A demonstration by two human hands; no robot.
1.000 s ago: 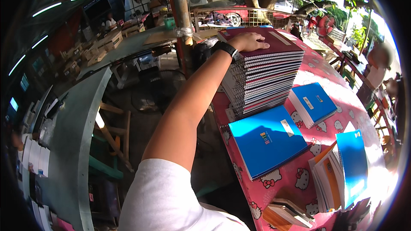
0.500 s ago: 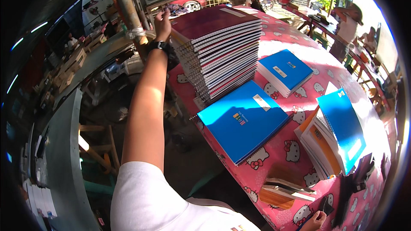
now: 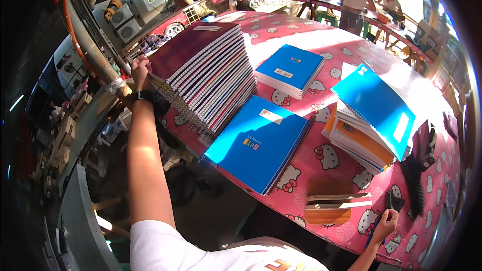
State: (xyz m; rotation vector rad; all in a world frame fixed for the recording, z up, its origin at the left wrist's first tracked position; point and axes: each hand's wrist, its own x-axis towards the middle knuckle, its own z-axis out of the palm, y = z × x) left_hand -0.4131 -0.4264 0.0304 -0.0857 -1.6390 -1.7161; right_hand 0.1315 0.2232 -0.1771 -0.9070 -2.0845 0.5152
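Fingers point(image 3: 390, 217) of right hand point(image 3: 385, 225) curl at near table point(image 3: 301, 30) edge, grip unclear, maybe blue pen. Past them: wood blocks point(image 3: 329, 201), blue notebook point(image 3: 259, 142). Far off, left hand point(image 3: 140, 70) presses the tall spiral-notebook stack point(image 3: 208, 73), approx. squared; other piles untouched.

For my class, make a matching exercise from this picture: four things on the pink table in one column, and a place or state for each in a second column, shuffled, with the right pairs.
Things:
1. tall stack of spiral notebooks
2. large blue notebook
3. wooden block
4. open blue cover

Places or states:
A. tilted up over an orange-edged pile
B. lying flat alone at the near table edge
C. held at its far-left corner by the left hand
D. beside the right hand

Pairs: 1-C, 2-B, 3-D, 4-A
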